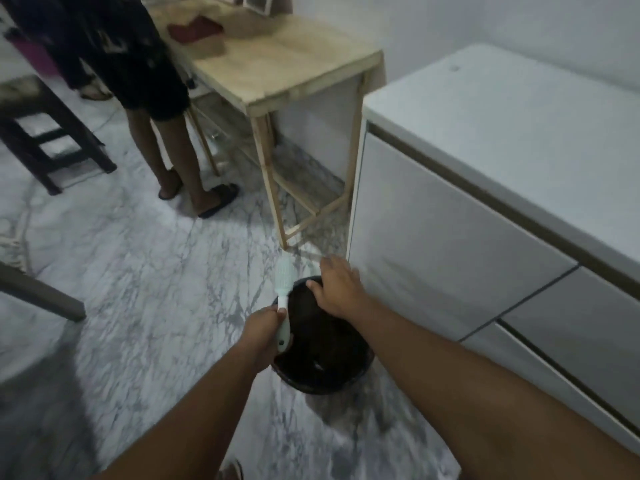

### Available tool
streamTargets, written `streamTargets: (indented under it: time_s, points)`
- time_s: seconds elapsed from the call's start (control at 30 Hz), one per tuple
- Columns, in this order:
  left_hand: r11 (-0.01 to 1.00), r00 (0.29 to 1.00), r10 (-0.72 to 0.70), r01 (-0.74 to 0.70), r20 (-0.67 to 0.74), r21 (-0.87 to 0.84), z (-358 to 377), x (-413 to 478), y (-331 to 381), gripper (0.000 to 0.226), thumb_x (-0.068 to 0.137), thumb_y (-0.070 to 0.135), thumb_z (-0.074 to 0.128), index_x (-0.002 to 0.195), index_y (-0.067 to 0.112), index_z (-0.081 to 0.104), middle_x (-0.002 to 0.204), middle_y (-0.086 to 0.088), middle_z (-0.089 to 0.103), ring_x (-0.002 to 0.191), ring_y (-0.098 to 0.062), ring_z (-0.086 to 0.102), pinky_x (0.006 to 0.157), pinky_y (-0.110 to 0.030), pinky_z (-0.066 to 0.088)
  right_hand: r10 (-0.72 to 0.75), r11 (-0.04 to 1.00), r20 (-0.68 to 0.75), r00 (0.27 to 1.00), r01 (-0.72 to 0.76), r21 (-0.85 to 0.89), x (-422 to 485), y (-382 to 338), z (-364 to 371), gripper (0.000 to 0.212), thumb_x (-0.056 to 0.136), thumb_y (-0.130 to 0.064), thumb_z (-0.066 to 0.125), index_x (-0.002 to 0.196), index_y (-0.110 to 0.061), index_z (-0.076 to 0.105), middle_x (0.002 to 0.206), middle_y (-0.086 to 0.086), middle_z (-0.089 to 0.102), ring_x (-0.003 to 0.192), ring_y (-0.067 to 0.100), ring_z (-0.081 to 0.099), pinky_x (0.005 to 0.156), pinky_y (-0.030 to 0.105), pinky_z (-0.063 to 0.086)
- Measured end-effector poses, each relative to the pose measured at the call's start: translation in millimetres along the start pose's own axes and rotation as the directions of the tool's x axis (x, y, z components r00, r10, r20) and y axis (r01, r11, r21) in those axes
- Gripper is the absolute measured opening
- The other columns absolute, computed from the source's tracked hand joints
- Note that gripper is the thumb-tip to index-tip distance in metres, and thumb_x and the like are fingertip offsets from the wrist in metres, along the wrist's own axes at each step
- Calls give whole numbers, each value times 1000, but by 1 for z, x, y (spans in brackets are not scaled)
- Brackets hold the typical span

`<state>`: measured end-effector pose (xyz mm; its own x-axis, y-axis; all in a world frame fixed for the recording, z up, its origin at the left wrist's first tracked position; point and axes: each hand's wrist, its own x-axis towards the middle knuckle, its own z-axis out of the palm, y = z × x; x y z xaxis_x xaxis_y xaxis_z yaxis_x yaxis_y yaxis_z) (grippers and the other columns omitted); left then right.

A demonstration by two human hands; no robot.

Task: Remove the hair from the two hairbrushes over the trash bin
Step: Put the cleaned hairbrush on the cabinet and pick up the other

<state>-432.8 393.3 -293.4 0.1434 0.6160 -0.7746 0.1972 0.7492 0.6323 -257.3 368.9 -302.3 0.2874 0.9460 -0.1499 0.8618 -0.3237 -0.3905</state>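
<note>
A pale green hairbrush (284, 289) is held by its handle in my left hand (265, 332), bristle head pointing away, over the left rim of the black trash bin (360, 367) on the floor. My right hand (337, 289) hovers above the bin's far rim, fingers spread and loosely curled, beside the brush head and apart from it; I cannot see anything in it. The bin's inside is dark. A second hairbrush is not in view.
A white cabinet (485, 188) stands close on the right of the bin. A light wooden table (277, 71) is behind it, with a person's legs (180, 157) beside it. A dark stool (45, 133) stands at far left on the marble floor.
</note>
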Motion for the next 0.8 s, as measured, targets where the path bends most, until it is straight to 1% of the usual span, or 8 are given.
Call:
streamTargets:
  time_s: [0.1,0.2,0.33,0.4,0.53,0.6,0.7,0.8]
  points:
    - [998,998,66,-66,18,-13,5,-68,81,24,97,13,54,118,1,58,95,-16,53,79,-28,54,61,-38,48,-32,999,-104,994,35,22,1,-40,-94,64,96,-47,45,147,-12,30,154,14,29,145,34,24,116,52,25]
    - [992,990,121,-118,67,-54,16,-135,147,27,98,8,51,124,0,51,99,-16,50,79,-28,52,64,-39,48,-33,999,-167,985,34,3,-3,-64,-176,65,96,-44,44,148,-10,28,153,16,30,144,36,26,115,54,27]
    - [986,977,164,-162,135,-26,39,-198,194,28,100,6,50,126,-1,46,99,-15,48,77,-26,50,63,-37,48,30,1000,-228,973,-31,0,-23,-63,-253,57,94,-42,48,137,-6,38,139,18,44,130,36,40,103,56,40]
    - [984,968,168,-175,185,19,58,-213,206,31,101,9,49,130,0,45,103,-15,47,81,-26,50,64,-37,47,79,996,-238,968,-89,-28,-37,-48,-279,56,95,-42,48,136,-5,39,136,17,45,129,36,41,103,55,40]
    - [975,951,155,-192,268,116,115,-239,211,14,103,7,43,114,4,50,85,-12,49,71,-23,48,58,-35,40,249,963,-233,940,-266,-42,-73,3,-320,61,97,-44,44,145,-8,29,145,14,36,138,35,31,109,55,32]
    - [971,939,135,-189,318,147,148,-245,210,18,102,7,44,116,6,54,84,-11,54,69,-24,51,54,-31,42,322,940,-252,913,-340,-32,-95,34,-339,62,97,-43,45,146,-7,28,147,14,34,139,34,28,110,55,30]
    - [955,918,106,-201,382,217,203,-249,200,30,99,7,50,128,4,57,92,-13,55,75,-25,52,66,-35,42,417,896,-283,864,-443,-33,-132,82,-362,60,97,-43,45,144,-8,30,146,14,35,138,34,29,108,55,32]
    - [933,873,78,-234,481,273,259,-264,185,19,100,5,51,119,6,55,96,-13,52,76,-25,48,67,-39,38,505,841,-317,803,-540,-28,-169,127,-379,57,97,-42,45,141,-8,33,143,12,38,135,33,33,105,54,36]
